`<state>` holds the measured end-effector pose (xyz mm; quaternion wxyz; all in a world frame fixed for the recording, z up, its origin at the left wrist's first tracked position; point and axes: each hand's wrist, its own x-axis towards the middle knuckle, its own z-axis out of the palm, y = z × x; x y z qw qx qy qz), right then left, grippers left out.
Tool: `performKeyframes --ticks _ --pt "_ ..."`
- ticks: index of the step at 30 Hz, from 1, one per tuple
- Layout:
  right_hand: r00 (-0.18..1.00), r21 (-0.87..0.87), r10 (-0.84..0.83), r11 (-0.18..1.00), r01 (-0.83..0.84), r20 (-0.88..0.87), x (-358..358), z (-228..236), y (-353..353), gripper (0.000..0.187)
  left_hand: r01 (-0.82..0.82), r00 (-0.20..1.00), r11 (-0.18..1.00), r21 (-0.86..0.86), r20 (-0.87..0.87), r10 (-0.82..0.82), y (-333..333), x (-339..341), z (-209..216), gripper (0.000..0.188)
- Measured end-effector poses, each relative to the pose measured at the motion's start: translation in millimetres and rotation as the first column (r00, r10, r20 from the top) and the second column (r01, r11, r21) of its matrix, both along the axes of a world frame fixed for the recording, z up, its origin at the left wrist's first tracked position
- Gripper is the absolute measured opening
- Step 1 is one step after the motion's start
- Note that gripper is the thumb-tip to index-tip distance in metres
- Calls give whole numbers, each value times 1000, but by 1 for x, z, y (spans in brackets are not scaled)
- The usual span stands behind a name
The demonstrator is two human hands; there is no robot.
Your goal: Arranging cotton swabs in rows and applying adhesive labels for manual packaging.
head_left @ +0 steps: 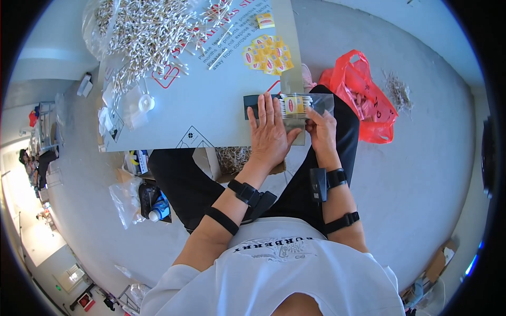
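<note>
The clear, flat plastic bag of white cotton swabs with a yellow label (320,100) sits right at the right-hand edge of the pale grey printed worktop (211,116), its right end poking out over the black-trousered knee (345,124). Near edge's close too. Most of the room is leftward, between the left hand (270,122) and the big heap of loose white cotton swabs (142,42); the pile of small yellow slips (268,55) lies farther up. Left hand's palm-down, fingers stretched forward, flat across a dark rectangular piece (250,101) and the bag's left side, not gripping. Right hand (323,129) pinches the bag, thumb on top, fingers curled.
</note>
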<state>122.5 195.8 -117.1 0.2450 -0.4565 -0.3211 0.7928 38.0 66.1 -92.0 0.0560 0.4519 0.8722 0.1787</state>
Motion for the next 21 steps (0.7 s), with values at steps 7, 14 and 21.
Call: performKeyframes --ticks 7,14,21 --pt "999 89 0 996 4 -52 0 -1 -8 11 -6 1000 1000 20 29 5 5 1 4 92" --pt "992 3 61 998 -62 109 25 24 -29 12 -137 990 981 140 37 133 -28 -45 -6 77" --pt "890 215 406 869 -446 207 27 74 -63 13 -138 986 868 478 -15 166 -44 -140 -10 42"
